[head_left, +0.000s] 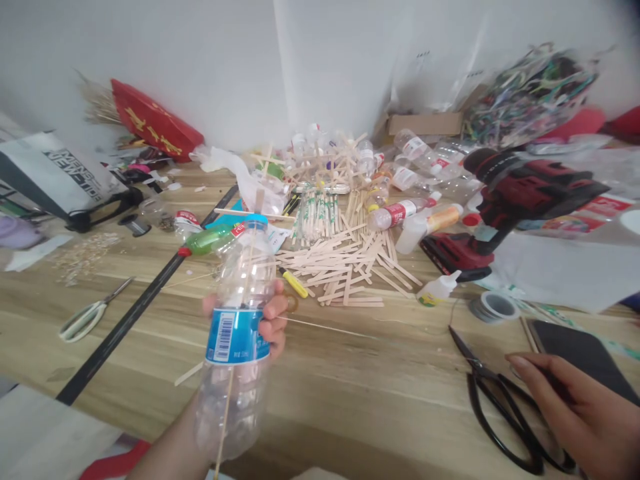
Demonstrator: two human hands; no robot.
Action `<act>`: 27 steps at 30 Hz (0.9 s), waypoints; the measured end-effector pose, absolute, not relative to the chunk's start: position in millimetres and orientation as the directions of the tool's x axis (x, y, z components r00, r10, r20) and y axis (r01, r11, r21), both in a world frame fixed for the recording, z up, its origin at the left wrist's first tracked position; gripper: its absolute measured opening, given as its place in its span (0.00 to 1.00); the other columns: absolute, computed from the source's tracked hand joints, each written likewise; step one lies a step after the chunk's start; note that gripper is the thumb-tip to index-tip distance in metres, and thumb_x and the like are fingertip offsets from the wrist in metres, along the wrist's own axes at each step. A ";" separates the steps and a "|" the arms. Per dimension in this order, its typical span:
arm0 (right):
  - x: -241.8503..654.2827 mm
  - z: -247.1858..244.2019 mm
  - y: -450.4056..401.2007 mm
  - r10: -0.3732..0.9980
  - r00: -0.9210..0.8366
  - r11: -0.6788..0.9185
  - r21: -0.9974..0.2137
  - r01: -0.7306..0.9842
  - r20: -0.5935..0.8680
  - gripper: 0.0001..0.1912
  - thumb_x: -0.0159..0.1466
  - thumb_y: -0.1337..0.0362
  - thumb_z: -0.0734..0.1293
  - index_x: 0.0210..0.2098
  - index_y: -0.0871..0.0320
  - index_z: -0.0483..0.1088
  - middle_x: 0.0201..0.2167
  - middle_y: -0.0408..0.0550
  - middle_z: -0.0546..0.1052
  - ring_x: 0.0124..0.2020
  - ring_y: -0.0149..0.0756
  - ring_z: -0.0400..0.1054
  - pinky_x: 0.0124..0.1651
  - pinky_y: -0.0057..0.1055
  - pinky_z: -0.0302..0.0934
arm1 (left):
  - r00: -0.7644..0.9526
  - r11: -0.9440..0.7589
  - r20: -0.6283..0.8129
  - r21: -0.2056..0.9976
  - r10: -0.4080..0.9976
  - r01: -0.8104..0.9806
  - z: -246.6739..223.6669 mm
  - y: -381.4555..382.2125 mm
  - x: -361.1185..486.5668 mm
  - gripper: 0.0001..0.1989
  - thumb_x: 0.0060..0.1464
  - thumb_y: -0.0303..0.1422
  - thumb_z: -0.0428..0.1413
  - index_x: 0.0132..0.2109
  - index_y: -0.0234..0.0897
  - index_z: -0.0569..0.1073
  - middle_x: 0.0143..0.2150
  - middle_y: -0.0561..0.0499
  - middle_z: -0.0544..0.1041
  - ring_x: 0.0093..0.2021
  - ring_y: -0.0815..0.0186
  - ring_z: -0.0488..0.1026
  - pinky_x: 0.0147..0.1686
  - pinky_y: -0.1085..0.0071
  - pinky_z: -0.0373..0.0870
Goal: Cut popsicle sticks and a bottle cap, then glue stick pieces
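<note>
In my left hand point(274, 321) is a clear plastic bottle point(207, 420) with a blue label point(239, 337) and a blue cap point(257, 220), held tilted, cap away from me. A thin wooden skewer point(227, 400) runs lengthwise along the bottle and sticks out past its base. Craft sticks point(259, 200) show at the cap; whether they are fixed there I cannot tell. From my left fingers a thin pale strand point(330, 327) stretches right. My right hand point(565, 393) has thumb and forefinger pinched together above black-handled scissors point(493, 393); anything between them is too small to make out.
Loose craft sticks point(345, 267) lie mid-table, with plastic bottles point(403, 212) behind. A red cordless drill point(505, 200) stands right, near a glue bottle point(439, 290), wire spool point(494, 307) and dark phone-like slab point(585, 353). White-handled scissors point(90, 319) and a black strip point(130, 320) lie left.
</note>
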State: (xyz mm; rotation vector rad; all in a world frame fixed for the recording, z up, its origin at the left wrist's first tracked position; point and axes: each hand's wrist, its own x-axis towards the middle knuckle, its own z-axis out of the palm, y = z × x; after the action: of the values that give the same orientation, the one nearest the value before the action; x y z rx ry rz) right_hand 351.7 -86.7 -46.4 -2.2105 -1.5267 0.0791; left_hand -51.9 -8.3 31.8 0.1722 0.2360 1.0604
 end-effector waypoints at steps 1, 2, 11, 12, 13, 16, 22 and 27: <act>350.9 -45.7 -83.5 0.912 0.370 -0.276 -0.404 0.872 0.176 0.16 0.56 0.44 0.62 0.28 0.48 0.73 0.24 0.47 0.78 0.24 0.44 0.74 0.24 0.34 0.67 | 0.470 0.476 -0.092 0.265 0.878 -0.838 30.0 -6.5 -50.9 0.31 0.36 0.44 0.69 0.45 0.31 0.72 0.29 0.51 0.75 0.23 0.72 0.73 0.24 0.82 0.72; 348.6 -44.5 -80.6 0.919 0.354 -0.259 -0.416 0.872 0.172 0.18 0.56 0.44 0.62 0.31 0.49 0.74 0.27 0.50 0.78 0.24 0.44 0.74 0.26 0.35 0.68 | 0.464 0.465 -0.079 0.296 0.882 -0.834 27.5 -4.3 -50.5 0.32 0.35 0.44 0.70 0.45 0.30 0.72 0.29 0.51 0.75 0.25 0.71 0.74 0.26 0.82 0.72; 224.9 -17.6 -84.6 0.999 0.009 0.020 -0.766 0.643 0.034 0.16 0.64 0.52 0.62 0.44 0.52 0.73 0.35 0.51 0.78 0.28 0.37 0.73 0.27 0.28 0.67 | -0.016 0.062 -0.096 0.761 0.995 -0.646 15.2 7.2 -27.2 0.23 0.45 0.50 0.63 0.40 0.35 0.76 0.35 0.49 0.80 0.36 0.62 0.77 0.36 0.72 0.74; 208.8 -15.1 -87.4 0.998 -0.053 -0.008 -0.825 0.565 -0.046 0.15 0.64 0.53 0.62 0.43 0.52 0.74 0.34 0.50 0.79 0.31 0.38 0.73 0.28 0.28 0.66 | -0.082 0.005 -0.069 0.791 0.994 -0.612 16.0 6.6 -21.5 0.22 0.46 0.51 0.61 0.39 0.36 0.77 0.35 0.49 0.80 0.37 0.62 0.77 0.37 0.71 0.73; 195.5 -13.7 -90.0 0.988 -0.108 -0.041 -0.868 0.496 -0.108 0.15 0.65 0.53 0.61 0.42 0.52 0.74 0.33 0.49 0.79 0.33 0.38 0.73 0.31 0.28 0.66 | -0.134 -0.054 -0.030 0.815 0.991 -0.577 16.7 5.5 -16.2 0.22 0.47 0.51 0.60 0.39 0.36 0.77 0.35 0.50 0.80 0.37 0.61 0.77 0.37 0.71 0.73; 174.2 -17.5 -96.1 0.943 -0.246 -0.142 -0.938 0.316 -0.226 0.16 0.66 0.52 0.60 0.38 0.54 0.75 0.27 0.45 0.76 0.30 0.35 0.70 0.32 0.28 0.63 | -0.195 -0.171 0.080 0.846 0.977 -0.505 16.9 -0.8 -4.7 0.22 0.46 0.50 0.62 0.41 0.38 0.77 0.36 0.50 0.80 0.39 0.59 0.77 0.38 0.68 0.73; 174.4 -38.3 -105.1 0.910 -0.129 -0.392 -0.919 0.037 -0.393 0.20 0.59 0.44 0.66 0.29 0.57 0.70 0.20 0.38 0.65 0.22 0.29 0.58 0.26 0.25 0.53 | -0.163 -0.177 0.109 0.847 0.981 -0.501 7.1 -18.1 3.6 0.24 0.45 0.51 0.63 0.45 0.42 0.75 0.41 0.50 0.78 0.43 0.55 0.77 0.39 0.66 0.73; 176.4 -39.2 -111.3 0.908 -0.042 -0.415 -0.909 0.017 -0.416 0.26 0.57 0.38 0.65 0.25 0.56 0.66 0.18 0.37 0.63 0.22 0.29 0.57 0.28 0.26 0.54 | -0.137 -0.167 0.112 0.844 0.984 -0.509 -3.5 -24.8 5.6 0.23 0.48 0.50 0.62 0.48 0.43 0.75 0.43 0.48 0.79 0.45 0.54 0.76 0.38 0.67 0.72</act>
State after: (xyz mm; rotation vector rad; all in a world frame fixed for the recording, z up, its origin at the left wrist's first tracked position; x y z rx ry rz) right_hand 176.4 -111.3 -39.2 -1.5026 -1.0143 1.5510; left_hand 5.6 -24.8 -3.5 0.8415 0.7899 1.5986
